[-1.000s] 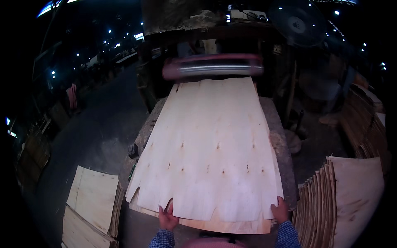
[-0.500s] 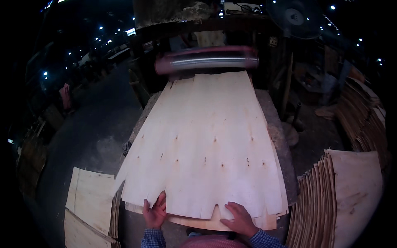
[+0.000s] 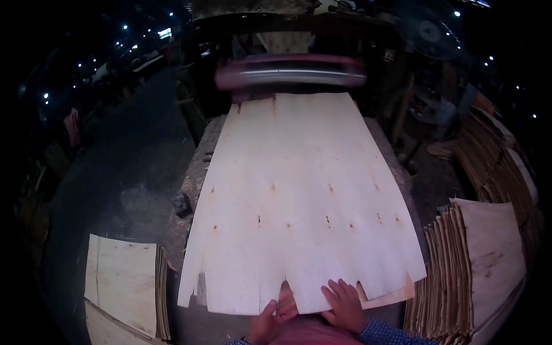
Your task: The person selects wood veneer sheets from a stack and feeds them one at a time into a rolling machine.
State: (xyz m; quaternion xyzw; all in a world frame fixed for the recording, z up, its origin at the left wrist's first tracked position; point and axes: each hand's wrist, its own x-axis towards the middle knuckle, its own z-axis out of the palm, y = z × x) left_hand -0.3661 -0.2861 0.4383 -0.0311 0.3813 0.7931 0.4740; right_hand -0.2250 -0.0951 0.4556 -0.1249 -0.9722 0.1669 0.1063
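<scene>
A large pale wood veneer sheet (image 3: 299, 155), dotted with small dark knots and notched along its near edge, stretches from me toward a roller. My left hand (image 3: 270, 319) grips that near edge, thumb above; its fingers show through a notch underneath. Farther right, my right hand (image 3: 343, 302) rests on the sheet with its fingers spread. A piece of another veneer sheet (image 3: 391, 298) peeks out below the near right corner. At the sheet's far end lies the shiny metal roller (image 3: 290, 73) with reddish ends, blurred.
Stacks of veneer stand at the left (image 3: 123, 282) and the right (image 3: 489, 253). A rough table (image 3: 198, 172) shows beside the sheet. A small dark block (image 3: 182, 204) sits on its left edge. At the upper right is a fan (image 3: 430, 31).
The sheet's near edge has swung to the right and toward me, covering more of the veneer beneath. My left hand moved right with it, and the view shifted a little.
</scene>
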